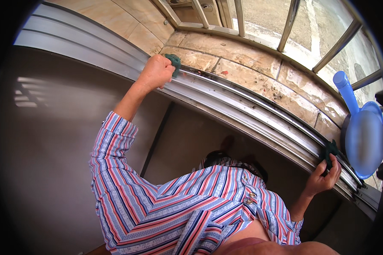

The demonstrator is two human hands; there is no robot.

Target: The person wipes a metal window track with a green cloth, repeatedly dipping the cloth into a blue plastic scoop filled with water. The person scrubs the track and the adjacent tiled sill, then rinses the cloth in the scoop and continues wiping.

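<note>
My left hand (154, 73) is closed around a crumpled green scouring pad (173, 63) at the far side of the metal window track (225, 94). The track is silvery, with long parallel grooves and dark specks of dirt in them. Toward the track's right end, my right hand (324, 176) pinches a darker green scouring pad (331, 148) with its fingers and thumb. That pad rests at the grooves, and part of it is hidden behind the fingers.
Beyond the track runs a tiled sill (255, 78) with dirt and whitish wet patches. Metal window bars (288, 26) stand along its outer edge. A blue plastic dipper (365, 138) is at the right, close to my right hand. Glossy panelling (72, 140) lies below the track.
</note>
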